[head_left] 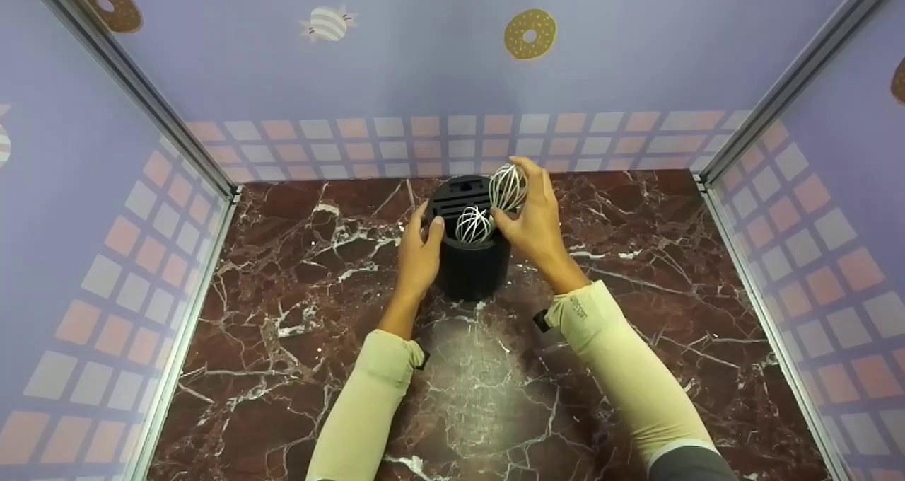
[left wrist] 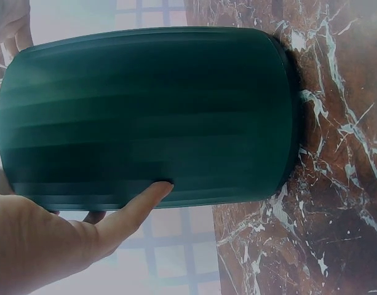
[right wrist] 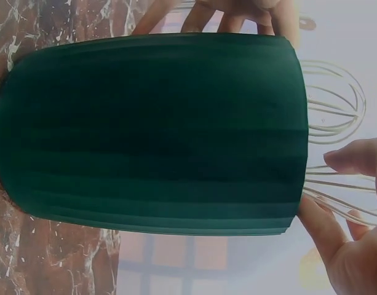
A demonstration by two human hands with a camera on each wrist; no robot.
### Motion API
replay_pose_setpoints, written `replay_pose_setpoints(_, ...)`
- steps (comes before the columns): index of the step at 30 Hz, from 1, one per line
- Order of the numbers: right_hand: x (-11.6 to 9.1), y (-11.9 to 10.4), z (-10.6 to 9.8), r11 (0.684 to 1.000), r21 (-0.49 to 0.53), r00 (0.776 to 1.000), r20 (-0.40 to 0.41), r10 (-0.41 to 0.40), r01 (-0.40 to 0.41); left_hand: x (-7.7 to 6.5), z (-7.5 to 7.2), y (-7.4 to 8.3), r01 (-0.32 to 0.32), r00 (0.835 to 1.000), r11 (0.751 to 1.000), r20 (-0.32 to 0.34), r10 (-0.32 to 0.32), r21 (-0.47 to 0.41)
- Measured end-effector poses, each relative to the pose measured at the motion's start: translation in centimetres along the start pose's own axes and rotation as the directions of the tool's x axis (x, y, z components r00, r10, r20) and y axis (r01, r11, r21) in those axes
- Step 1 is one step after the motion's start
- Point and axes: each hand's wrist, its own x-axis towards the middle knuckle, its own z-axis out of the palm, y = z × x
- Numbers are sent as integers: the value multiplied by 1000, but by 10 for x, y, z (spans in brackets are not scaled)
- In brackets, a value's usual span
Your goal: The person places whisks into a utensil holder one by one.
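Observation:
A dark, ridged utensil holder (head_left: 474,272) with a slotted top stands upright near the back wall; up close it looks deep green (left wrist: 145,117). My left hand (head_left: 418,255) holds it by its left side, thumb near the rim. A smaller wire whisk (head_left: 472,226) stands in the front of the holder with its wire head up. Beside it, on the right, a larger whisk (head_left: 506,187) is in my right hand (head_left: 534,219), thumb and fingers around its wires. Both whisk handles are hidden inside or behind the holder.
The holder stands on a dark red marbled surface (head_left: 297,339) with white veins. A lilac back wall (head_left: 424,64) with printed doughnuts and checks rises close behind it. Similar side walls with metal edge strips (head_left: 187,325) bound the left and right.

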Motion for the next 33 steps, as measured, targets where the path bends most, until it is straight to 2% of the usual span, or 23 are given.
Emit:
replay_pose_setpoints(4, -4, 1, 2, 1000, -16, 1000, 15, 3, -3, -1, -1, 0, 6, 1000, 1000, 2, -6, 9)
replay_pose_setpoints(8, -7, 3, 3, 999, -33, 999, 17, -35, 36, 0, -1, 1, 7, 1000, 1000, 7, -7, -1)
replay_pose_setpoints(13, -9, 6, 4, 997, -29, 997, 30, -74, 75, -1, -1, 2, 20, 1000, 999, 9, -21, 27)
replay_pose_setpoints(27, -13, 4, 4, 991, -117, 993, 104, -55, 68, -1, -1, 1, 20, 1000, 999, 3, -20, 37)
replay_pose_setpoints(33, -14, 4, 3, 995, -75, 989, 137, -49, 60, -2, -2, 0, 19, 1000, 998, 9, -20, 56)
